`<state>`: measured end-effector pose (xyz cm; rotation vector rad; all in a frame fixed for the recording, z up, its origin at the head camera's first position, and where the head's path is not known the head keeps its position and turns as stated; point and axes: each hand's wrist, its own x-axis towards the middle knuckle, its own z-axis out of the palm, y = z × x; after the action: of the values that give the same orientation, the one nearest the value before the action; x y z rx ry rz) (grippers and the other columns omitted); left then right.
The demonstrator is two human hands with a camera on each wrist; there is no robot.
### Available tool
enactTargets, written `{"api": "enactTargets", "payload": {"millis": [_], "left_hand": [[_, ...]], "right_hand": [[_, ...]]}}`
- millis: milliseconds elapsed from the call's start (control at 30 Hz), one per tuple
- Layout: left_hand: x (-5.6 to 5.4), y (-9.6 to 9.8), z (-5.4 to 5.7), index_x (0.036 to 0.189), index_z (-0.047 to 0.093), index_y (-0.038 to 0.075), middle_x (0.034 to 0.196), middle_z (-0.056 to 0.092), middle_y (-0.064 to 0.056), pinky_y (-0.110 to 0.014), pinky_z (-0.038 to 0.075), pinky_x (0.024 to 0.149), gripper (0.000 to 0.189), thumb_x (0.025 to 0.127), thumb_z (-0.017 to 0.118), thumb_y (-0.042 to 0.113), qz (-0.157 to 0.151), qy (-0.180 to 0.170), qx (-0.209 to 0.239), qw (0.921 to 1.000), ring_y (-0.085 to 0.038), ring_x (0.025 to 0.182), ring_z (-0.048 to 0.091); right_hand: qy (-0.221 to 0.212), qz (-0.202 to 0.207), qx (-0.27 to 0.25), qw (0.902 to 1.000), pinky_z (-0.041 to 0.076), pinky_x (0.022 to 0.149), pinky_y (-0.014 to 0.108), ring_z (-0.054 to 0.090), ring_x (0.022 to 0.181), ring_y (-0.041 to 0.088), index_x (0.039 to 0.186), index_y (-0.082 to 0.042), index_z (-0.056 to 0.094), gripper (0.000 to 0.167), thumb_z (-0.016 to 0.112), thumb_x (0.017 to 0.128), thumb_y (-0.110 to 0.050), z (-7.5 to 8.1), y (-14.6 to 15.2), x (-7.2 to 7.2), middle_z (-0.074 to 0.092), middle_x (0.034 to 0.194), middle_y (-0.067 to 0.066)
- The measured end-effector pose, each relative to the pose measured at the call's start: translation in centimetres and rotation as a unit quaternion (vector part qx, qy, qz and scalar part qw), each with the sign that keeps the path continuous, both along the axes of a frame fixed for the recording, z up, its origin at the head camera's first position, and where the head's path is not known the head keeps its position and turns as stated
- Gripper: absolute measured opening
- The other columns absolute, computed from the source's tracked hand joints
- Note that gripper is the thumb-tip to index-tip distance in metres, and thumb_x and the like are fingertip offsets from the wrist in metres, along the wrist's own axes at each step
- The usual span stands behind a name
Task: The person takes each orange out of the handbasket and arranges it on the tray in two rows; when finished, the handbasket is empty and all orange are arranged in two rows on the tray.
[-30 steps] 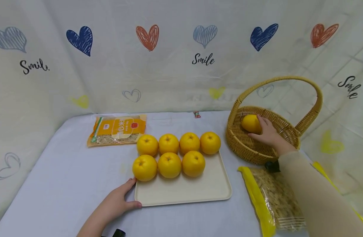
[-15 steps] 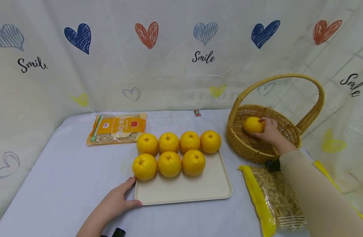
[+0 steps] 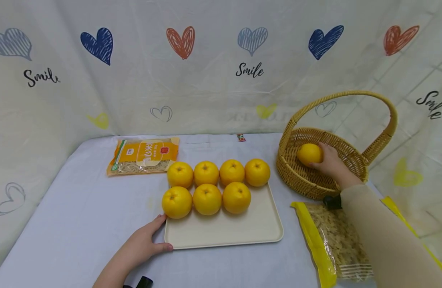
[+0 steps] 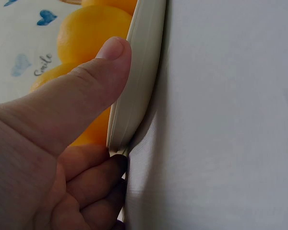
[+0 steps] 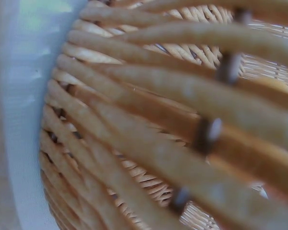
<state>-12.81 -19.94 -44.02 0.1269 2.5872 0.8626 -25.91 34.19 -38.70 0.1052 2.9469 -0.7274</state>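
Observation:
My right hand (image 3: 330,161) is inside the wicker basket (image 3: 300,183), its fingers and thumb round the right side of an orange (image 3: 309,155). The left hand (image 3: 143,244) holds the front left corner of a cream tray (image 3: 224,234). In the left wrist view, the thumb (image 4: 108,62) lies against the tray rim (image 4: 143,72) and the other fingers curl at its side. Two rows of oranges (image 3: 206,199) sit on the tray, several at the back and three in front. Basket weave (image 5: 134,110) fills the right wrist view and hides most of that hand.
An orange-labelled noodle packet (image 3: 143,157) lies behind the tray on the left. Right of the tray, a yellow-edged clear bag of dry pieces (image 3: 336,236) lies partly under the right forearm. A small red wrapper (image 3: 240,137) lies near the back curtain. The basket's handle (image 3: 347,93) arches high.
The right hand and the orange in the basket have shifted slightly to the right, and more of that orange shows. The left hand and the tray have stayed put.

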Motion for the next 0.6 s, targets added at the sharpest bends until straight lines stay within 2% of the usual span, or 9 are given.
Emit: {"api": "enactTargets", "payload": {"millis": [133,400,600], "left_hand": [[0.0,0.0,0.03,0.14,0.035,0.01,0.143,0.036,-0.014,-0.053,0.029,0.105,0.105,0.056,0.075,0.057,-0.001,0.003,0.002,1.0,-0.034,0.132,0.033],[0.09,0.03,0.13,0.14,0.035,0.01,0.143,0.037,-0.014,-0.053,0.029,0.105,0.103,0.057,0.076,0.055,-0.001,-0.002,0.003,1.0,-0.034,0.132,0.034],[0.1,0.07,0.33,0.14,0.035,0.011,0.143,0.036,-0.014,-0.054,0.029,0.105,0.104,0.056,0.076,0.056,0.003,-0.005,0.0,1.0,-0.035,0.132,0.033]], "right_hand": [[-0.016,-0.002,-0.004,0.9999,0.021,0.095,0.071,0.005,0.126,0.059,0.142,0.006,0.005,0.082,0.059,0.087,-0.023,0.13,0.01,0.09,-0.003,0.139,0.041],[-0.003,0.014,-0.018,0.9997,0.03,0.093,0.064,0.029,0.117,0.054,0.139,0.012,0.008,0.081,0.061,0.085,-0.019,0.02,-0.07,0.01,0.022,0.133,0.041],[-0.003,-0.012,-0.042,0.999,0.038,0.086,0.06,0.038,0.108,0.05,0.138,0.012,0.007,0.088,0.061,0.084,-0.033,0.66,-0.33,0.54,0.026,0.127,0.042]]}}
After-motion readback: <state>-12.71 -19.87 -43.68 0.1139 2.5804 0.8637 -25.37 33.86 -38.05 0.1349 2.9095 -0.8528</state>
